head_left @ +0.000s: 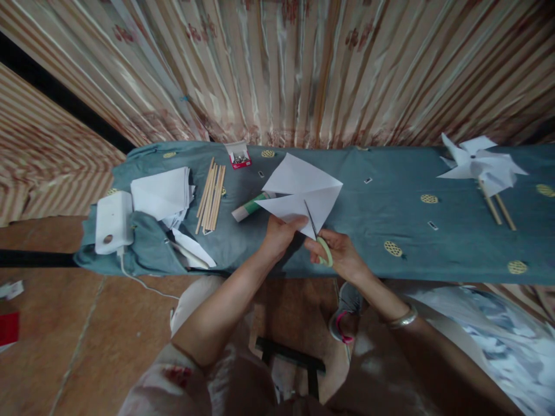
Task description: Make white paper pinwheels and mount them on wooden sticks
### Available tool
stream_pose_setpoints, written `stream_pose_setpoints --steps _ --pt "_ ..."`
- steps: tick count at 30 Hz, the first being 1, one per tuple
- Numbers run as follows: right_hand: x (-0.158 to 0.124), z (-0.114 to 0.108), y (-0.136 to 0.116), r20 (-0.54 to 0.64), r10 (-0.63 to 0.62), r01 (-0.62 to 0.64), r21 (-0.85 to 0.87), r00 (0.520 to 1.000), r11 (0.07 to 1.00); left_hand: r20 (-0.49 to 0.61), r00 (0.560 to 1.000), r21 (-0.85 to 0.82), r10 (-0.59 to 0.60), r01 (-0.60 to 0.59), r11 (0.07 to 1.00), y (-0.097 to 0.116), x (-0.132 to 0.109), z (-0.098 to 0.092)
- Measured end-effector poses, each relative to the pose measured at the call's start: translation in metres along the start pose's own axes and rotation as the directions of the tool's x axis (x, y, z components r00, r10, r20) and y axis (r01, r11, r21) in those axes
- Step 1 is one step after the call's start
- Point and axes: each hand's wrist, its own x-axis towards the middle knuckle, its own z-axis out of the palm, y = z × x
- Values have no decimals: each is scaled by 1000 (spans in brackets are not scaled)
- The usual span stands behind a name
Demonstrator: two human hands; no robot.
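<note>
My left hand (pixel 281 232) pinches the lower edge of a white paper sheet (pixel 303 179), thumb on top. The sheet has a slit on its left side that splits it into two flaps. Scissors with pale green handles (pixel 325 252) are in my right hand (pixel 340 249), fingers around the loops. Their dark blades lie across the lower right part of the paper. A green and white tube (pixel 249 207), perhaps a glue stick, lies partly under the sheet at its left.
Left of the paper are wooden sticks (pixel 211 196), a red box of small metal pieces (pixel 239 157), stacked paper (pixel 160 192) and a white corded device (pixel 113 222). White paper pinwheels (pixel 481 162) on sticks lie at the right of the cloth-covered table (pixel 390 214). A curtain (pixel 277 69) hangs behind.
</note>
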Motion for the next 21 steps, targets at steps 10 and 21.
stream_pose_setpoints --steps 10,21 --pt "-2 1 -2 7 29 -29 0 1000 1000 -20 1000 -13 19 -19 1000 2 3 -2" --pt "-11 -56 -6 258 106 -76 -126 960 989 -121 991 -78 48 -58 995 13 16 -18"
